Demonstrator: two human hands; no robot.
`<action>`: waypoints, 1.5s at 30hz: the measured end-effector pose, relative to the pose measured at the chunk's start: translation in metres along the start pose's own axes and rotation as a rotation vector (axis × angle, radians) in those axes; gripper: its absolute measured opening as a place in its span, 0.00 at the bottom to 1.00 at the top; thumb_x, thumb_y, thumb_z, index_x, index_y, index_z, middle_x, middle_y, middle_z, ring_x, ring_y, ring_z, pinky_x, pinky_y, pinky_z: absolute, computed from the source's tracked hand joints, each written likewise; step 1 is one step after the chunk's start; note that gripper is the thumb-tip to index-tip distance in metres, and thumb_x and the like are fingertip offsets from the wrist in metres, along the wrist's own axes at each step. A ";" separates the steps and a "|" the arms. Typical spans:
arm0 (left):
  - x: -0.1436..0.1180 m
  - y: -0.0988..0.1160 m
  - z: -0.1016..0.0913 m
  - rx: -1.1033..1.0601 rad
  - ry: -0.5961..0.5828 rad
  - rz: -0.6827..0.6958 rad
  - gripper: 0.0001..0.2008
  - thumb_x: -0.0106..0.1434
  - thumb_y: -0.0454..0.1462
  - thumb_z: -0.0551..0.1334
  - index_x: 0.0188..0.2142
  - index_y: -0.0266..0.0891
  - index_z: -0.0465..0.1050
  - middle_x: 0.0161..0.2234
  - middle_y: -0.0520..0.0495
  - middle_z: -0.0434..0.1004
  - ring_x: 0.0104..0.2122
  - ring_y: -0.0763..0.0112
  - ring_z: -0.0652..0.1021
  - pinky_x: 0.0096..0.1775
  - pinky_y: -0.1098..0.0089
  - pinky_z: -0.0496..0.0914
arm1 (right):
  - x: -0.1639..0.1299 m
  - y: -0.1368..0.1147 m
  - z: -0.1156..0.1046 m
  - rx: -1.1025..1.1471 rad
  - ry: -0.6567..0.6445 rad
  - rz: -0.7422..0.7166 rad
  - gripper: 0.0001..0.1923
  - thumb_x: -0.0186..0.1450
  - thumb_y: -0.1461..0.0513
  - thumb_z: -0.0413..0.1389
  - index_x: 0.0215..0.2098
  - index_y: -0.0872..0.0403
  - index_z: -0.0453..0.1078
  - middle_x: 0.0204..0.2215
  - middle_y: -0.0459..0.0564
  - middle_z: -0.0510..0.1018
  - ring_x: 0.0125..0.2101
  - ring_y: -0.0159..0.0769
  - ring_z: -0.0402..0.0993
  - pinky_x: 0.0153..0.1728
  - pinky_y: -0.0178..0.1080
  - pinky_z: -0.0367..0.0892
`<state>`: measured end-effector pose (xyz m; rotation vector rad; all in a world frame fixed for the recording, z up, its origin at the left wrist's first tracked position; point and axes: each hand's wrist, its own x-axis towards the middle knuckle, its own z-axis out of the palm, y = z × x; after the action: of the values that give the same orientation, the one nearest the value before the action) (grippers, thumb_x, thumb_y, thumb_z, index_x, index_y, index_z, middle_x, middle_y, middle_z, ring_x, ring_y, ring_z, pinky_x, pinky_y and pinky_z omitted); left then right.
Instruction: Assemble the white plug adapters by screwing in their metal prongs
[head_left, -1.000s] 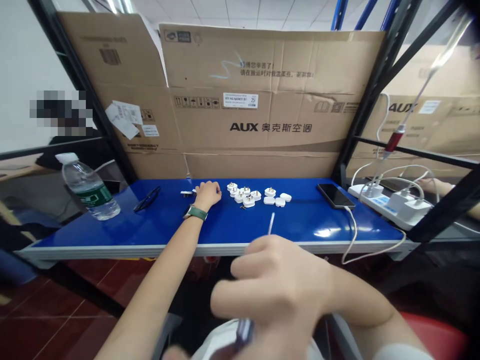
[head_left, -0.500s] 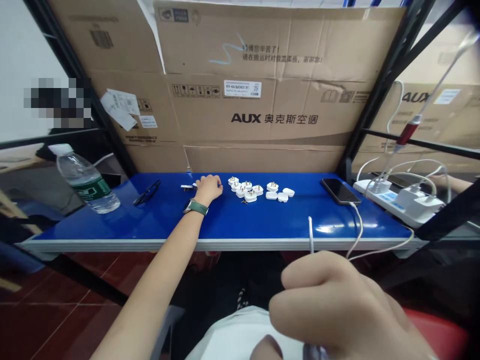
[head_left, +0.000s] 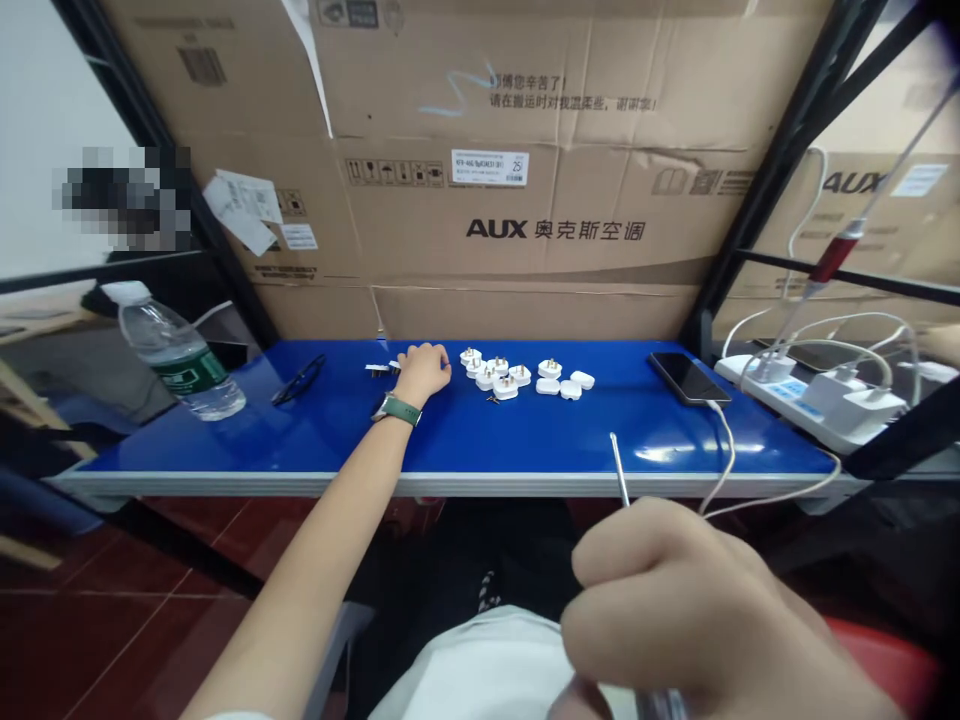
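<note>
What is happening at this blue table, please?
A person's right hand grips a thin metal-shafted tool, its tip away from the plugs. The left hand is curled over the blue table, beside small parts; whether it holds something is hidden. Several white plugs, pins up, lie to its right.

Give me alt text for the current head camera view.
A right hand holds a slim metal-shafted tool, likely a screwdriver, before a blue table. The left hand is at the table's far side beside a cluster of white power plugs; a smartphone is at right, a water bottle at left.
</note>
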<state>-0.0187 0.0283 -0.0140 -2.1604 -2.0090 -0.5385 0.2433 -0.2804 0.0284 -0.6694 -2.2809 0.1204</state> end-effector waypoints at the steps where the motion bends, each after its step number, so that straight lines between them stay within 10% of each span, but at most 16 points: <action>1: 0.000 0.001 -0.001 -0.010 0.009 0.014 0.11 0.62 0.39 0.61 0.43 0.42 0.79 0.48 0.39 0.78 0.52 0.44 0.74 0.53 0.48 0.65 | 0.010 0.004 -0.006 -0.007 0.015 -0.033 0.08 0.51 0.62 0.63 0.27 0.39 0.78 0.15 0.45 0.66 0.14 0.34 0.54 0.10 0.39 0.42; 7: -0.007 0.014 -0.012 -0.150 0.013 0.373 0.19 0.62 0.34 0.58 0.52 0.46 0.75 0.52 0.45 0.76 0.53 0.54 0.72 0.56 0.57 0.62 | 0.089 0.071 -0.019 0.059 -0.013 -0.340 0.11 0.72 0.57 0.53 0.44 0.50 0.77 0.22 0.44 0.71 0.21 0.29 0.63 0.24 0.35 0.61; 18: -0.014 0.031 -0.002 -0.079 -0.099 0.586 0.16 0.70 0.46 0.59 0.54 0.46 0.73 0.57 0.41 0.73 0.58 0.52 0.67 0.56 0.55 0.55 | 0.123 0.249 0.014 0.032 0.178 0.210 0.21 0.73 0.49 0.51 0.38 0.56 0.75 0.25 0.44 0.72 0.26 0.29 0.61 0.31 0.34 0.58; 30: -0.010 0.028 -0.021 -0.334 0.112 0.590 0.12 0.68 0.41 0.61 0.49 0.42 0.73 0.52 0.42 0.79 0.55 0.54 0.74 0.57 0.53 0.59 | 0.125 0.268 0.022 0.706 0.427 0.310 0.24 0.69 0.41 0.55 0.34 0.53 0.71 0.21 0.40 0.59 0.20 0.27 0.51 0.21 0.33 0.48; 38: -0.026 0.048 -0.020 -0.757 -0.596 0.805 0.18 0.62 0.46 0.70 0.46 0.39 0.76 0.46 0.45 0.80 0.28 0.76 0.74 0.33 0.72 0.68 | 0.127 0.248 0.018 1.434 0.277 0.423 0.33 0.69 0.36 0.51 0.23 0.51 0.48 0.18 0.39 0.50 0.17 0.27 0.41 0.17 0.32 0.46; 45: -0.028 0.060 -0.012 -0.707 -0.625 0.793 0.26 0.51 0.51 0.77 0.43 0.38 0.77 0.40 0.47 0.80 0.25 0.78 0.68 0.29 0.72 0.62 | 0.130 0.235 0.041 1.521 0.220 0.417 0.38 0.69 0.35 0.50 0.18 0.51 0.41 0.14 0.38 0.44 0.16 0.26 0.36 0.15 0.34 0.39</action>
<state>0.0368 -0.0079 -0.0047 -3.6119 -0.9504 -0.5172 0.2399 -0.0094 0.0164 -0.2405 -1.2111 1.6416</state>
